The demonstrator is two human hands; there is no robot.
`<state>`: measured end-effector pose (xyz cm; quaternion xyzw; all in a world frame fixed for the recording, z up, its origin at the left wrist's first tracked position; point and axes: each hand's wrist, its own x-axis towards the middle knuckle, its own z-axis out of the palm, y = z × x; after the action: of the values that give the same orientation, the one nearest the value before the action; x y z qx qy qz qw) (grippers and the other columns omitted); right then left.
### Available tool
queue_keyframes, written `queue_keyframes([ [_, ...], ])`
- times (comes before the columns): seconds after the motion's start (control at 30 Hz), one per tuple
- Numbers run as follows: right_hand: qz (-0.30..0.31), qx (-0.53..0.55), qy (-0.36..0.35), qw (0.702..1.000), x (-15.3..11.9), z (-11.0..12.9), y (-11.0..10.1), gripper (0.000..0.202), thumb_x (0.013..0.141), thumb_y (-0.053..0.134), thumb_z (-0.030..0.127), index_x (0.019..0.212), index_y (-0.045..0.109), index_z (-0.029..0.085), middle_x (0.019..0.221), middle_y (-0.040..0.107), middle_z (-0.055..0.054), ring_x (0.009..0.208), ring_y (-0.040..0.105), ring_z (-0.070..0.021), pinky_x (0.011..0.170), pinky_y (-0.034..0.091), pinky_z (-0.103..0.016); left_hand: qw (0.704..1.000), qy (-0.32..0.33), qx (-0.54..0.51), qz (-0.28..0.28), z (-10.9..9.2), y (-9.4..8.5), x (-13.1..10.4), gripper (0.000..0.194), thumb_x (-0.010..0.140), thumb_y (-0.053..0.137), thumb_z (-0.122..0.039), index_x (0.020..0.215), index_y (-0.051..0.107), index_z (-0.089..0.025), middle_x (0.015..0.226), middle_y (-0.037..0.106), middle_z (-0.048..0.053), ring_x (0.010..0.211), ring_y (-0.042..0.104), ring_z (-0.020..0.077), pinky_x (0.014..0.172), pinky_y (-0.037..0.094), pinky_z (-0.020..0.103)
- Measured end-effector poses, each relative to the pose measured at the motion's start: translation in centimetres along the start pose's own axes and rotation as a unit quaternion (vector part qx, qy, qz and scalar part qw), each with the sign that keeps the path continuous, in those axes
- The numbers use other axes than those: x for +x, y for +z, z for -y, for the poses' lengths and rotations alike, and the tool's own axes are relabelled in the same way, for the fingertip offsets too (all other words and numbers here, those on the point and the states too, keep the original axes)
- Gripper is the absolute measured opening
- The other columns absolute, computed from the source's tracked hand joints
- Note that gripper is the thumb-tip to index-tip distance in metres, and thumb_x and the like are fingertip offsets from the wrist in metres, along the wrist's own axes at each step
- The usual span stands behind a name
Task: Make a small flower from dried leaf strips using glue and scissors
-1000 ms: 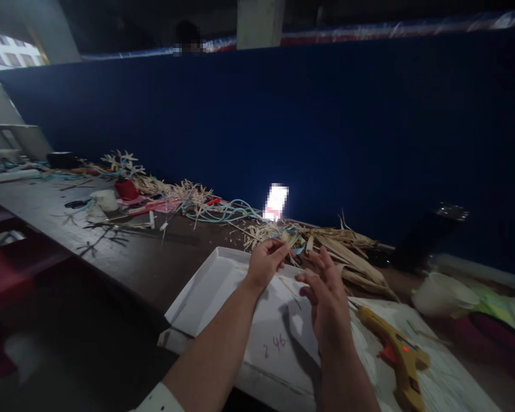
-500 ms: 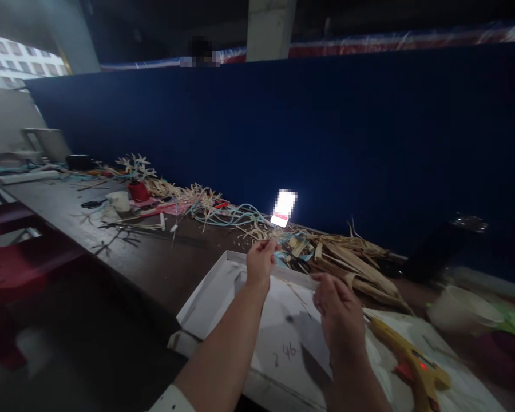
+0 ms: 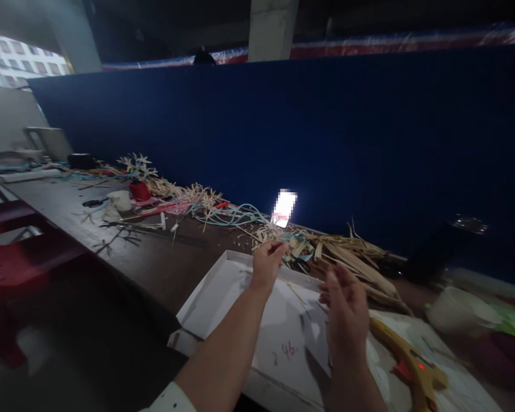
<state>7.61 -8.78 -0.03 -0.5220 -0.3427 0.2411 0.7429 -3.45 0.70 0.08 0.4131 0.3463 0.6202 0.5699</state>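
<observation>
My left hand (image 3: pixel 268 264) is held over the far part of a shallow white box lid (image 3: pixel 223 303), its fingers pinched together; whatever they hold is too small to make out. To its right, my right hand (image 3: pixel 345 297) hovers above the lid's right side with its fingers loosely curled and partly apart, and nothing clear shows between them. A thin dry stem (image 3: pixel 298 294) lies inside the lid between the hands. Purple handwritten digits (image 3: pixel 288 349) mark the lid's white surface. A yellow glue gun (image 3: pixel 412 357) with a red light rests right of my right hand.
A lit phone (image 3: pixel 284 209) leans at the blue partition (image 3: pixel 223 126). Dry husks (image 3: pixel 360 266), blue-green cords (image 3: pixel 236 215) and straw flowers line the back. Black scissors (image 3: pixel 93 203), a white cup (image 3: pixel 119 201) and a red spool (image 3: pixel 139 190) stand left; a white bowl (image 3: pixel 461 312) is right.
My left hand has shifted slightly right. My right hand has moved a little up and right, and its fingers have loosened from a pinch.
</observation>
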Motion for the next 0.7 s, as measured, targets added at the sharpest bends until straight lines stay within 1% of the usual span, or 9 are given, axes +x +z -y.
queue_keyframes([
  [0.07, 0.097, -0.035, 0.048, 0.993, -0.3, 0.1, 0.3, 0.067, 0.071, 0.068, 0.042, 0.131, 0.043, 0.025, 0.127, 0.052, -0.010, 0.070, 0.062, -0.0142, 0.049, 0.047, -0.023, 0.998, -0.013, 0.029, 0.050, -0.2, 0.3, -0.5, 0.032, 0.065, 0.068, -0.042, 0.074, 0.061, -0.012, 0.062, 0.061, -0.001, 0.042, 0.035, 0.0025, 0.042, 0.027, 0.018],
  [0.13, 0.148, -0.048, 0.077, 0.985, -0.5, 0.1, 0.5, 0.080, 0.070, 0.069, 0.042, 0.139, 0.032, 0.029, 0.134, 0.047, -0.012, 0.073, 0.064, -0.0166, 0.050, 0.050, -0.026, 0.994, -0.030, 0.059, 0.090, -0.4, 0.5, -1.1, 0.031, 0.063, 0.070, -0.041, 0.073, 0.062, -0.013, 0.060, 0.059, -0.002, 0.044, 0.037, 0.0036, 0.044, 0.030, 0.018],
  [0.2, 0.166, -0.054, 0.094, 0.980, -0.6, -0.2, 0.6, 0.079, 0.068, 0.070, 0.042, 0.138, 0.037, 0.026, 0.125, 0.056, -0.011, 0.071, 0.065, -0.0173, 0.051, 0.050, -0.027, 0.987, -0.036, 0.087, 0.128, -0.5, 0.6, -1.5, 0.030, 0.062, 0.071, -0.040, 0.072, 0.064, -0.013, 0.061, 0.059, -0.001, 0.050, 0.045, 0.0064, 0.049, 0.035, 0.019],
  [0.27, 0.170, -0.074, 0.107, 0.977, -0.4, -0.7, 0.6, 0.063, 0.065, 0.071, 0.044, 0.122, 0.056, 0.019, 0.102, 0.067, -0.009, 0.067, 0.064, -0.0178, 0.050, 0.049, -0.026, 0.982, -0.013, 0.112, 0.150, -0.5, 0.7, -1.7, 0.027, 0.062, 0.072, -0.038, 0.070, 0.064, -0.013, 0.065, 0.060, 0.001, 0.059, 0.052, 0.0099, 0.055, 0.040, 0.021],
  [0.33, 0.171, -0.106, 0.116, 0.973, -0.2, -1.2, 0.4, 0.044, 0.065, 0.071, 0.046, 0.095, 0.068, 0.015, 0.080, 0.069, -0.007, 0.063, 0.063, -0.0179, 0.048, 0.047, -0.025, 0.980, 0.034, 0.130, 0.145, -0.4, 0.7, -1.7, 0.023, 0.064, 0.071, -0.036, 0.067, 0.065, -0.014, 0.069, 0.061, 0.002, 0.066, 0.055, 0.0120, 0.061, 0.043, 0.023],
  [0.43, 0.157, -0.146, 0.119, 0.970, 0.0, -1.4, 0.1, 0.034, 0.065, 0.069, 0.048, 0.074, 0.068, 0.015, 0.066, 0.067, -0.005, 0.056, 0.060, -0.0166, 0.045, 0.042, -0.024, 0.970, 0.129, 0.177, 0.109, -0.2, 0.5, -1.6, 0.020, 0.070, 0.067, -0.034, 0.068, 0.065, -0.015, 0.076, 0.060, 0.003, 0.073, 0.056, 0.0137, 0.068, 0.045, 0.025],
  [0.57, 0.157, -0.165, 0.092, 0.969, -0.2, -0.8, -0.1, 0.035, 0.066, 0.069, 0.050, 0.073, 0.068, 0.016, 0.063, 0.066, -0.004, 0.049, 0.054, -0.0142, 0.044, 0.038, -0.024, 0.922, 0.261, 0.277, 0.070, 0.1, 0.0, -1.7, 0.016, 0.078, 0.060, -0.030, 0.078, 0.067, -0.016, 0.088, 0.060, 0.008, 0.082, 0.056, 0.0166, 0.071, 0.045, 0.027],
  [0.63, 0.114, -0.147, 0.050, 0.981, -0.3, -0.4, -0.1, 0.036, 0.067, 0.068, 0.051, 0.075, 0.067, 0.016, 0.059, 0.063, -0.002, 0.048, 0.050, -0.0127, 0.045, 0.037, -0.024, 0.900, 0.302, 0.308, 0.063, 0.3, -0.2, -1.7, 0.016, 0.081, 0.057, -0.029, 0.081, 0.067, -0.016, 0.090, 0.059, 0.009, 0.085, 0.055, 0.0174, 0.072, 0.046, 0.027],
  [0.7, 0.041, -0.105, 0.006, 0.994, -0.5, -0.2, -0.1, 0.036, 0.069, 0.067, 0.050, 0.079, 0.066, 0.016, 0.057, 0.060, 0.000, 0.047, 0.047, -0.0113, 0.046, 0.036, -0.023, 0.882, 0.331, 0.331, 0.052, 0.4, -0.2, -1.7, 0.016, 0.083, 0.054, -0.027, 0.082, 0.066, -0.017, 0.088, 0.060, 0.009, 0.087, 0.055, 0.0180, 0.076, 0.046, 0.029],
])
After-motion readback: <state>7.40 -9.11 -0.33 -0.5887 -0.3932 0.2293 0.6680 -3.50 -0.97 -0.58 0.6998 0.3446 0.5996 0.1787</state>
